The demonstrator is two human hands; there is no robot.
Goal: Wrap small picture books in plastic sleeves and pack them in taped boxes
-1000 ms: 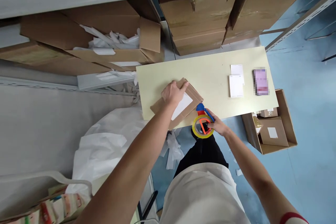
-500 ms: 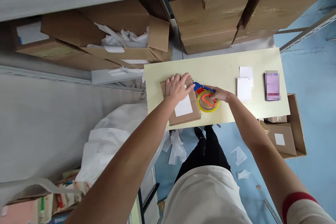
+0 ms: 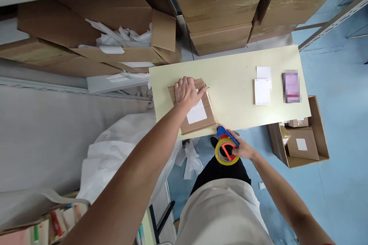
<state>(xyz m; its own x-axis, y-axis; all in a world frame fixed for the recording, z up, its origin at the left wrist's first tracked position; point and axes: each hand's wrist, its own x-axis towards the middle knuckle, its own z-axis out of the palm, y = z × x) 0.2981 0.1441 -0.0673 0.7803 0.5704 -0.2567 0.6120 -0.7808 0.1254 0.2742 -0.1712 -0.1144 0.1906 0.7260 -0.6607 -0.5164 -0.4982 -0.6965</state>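
Note:
A flat cardboard package (image 3: 211, 116) with a white label (image 3: 198, 114) lies at the left end of the cream table. On its far part rests my left hand (image 3: 186, 92), fingers over the cardboard and thumb stretched towards the right edge, pressing rather than gripping. My right hand (image 3: 243, 148) is closed around a tape dispenser (image 3: 222, 134) with a blue head, an orange-red frame and a roll of yellow-edged tape. The dispenser head is at the package's near right corner; the roll hangs past the table's front edge. Clear tape shows along the package's right side.
White paper slips (image 3: 262, 92) and a blurred pink-purple item (image 3: 291, 87) lie on the table (image 3: 230, 69). An open carton (image 3: 322, 134) holding smaller boxes stands right of it. Large cartons (image 3: 221, 38) line the back. White sheeting (image 3: 115, 153) hangs at left.
My right hand has drawn the tape dispenser towards me, from beside the package's far right side to its near corner. My left hand has stayed on the package; the view has shifted slightly.

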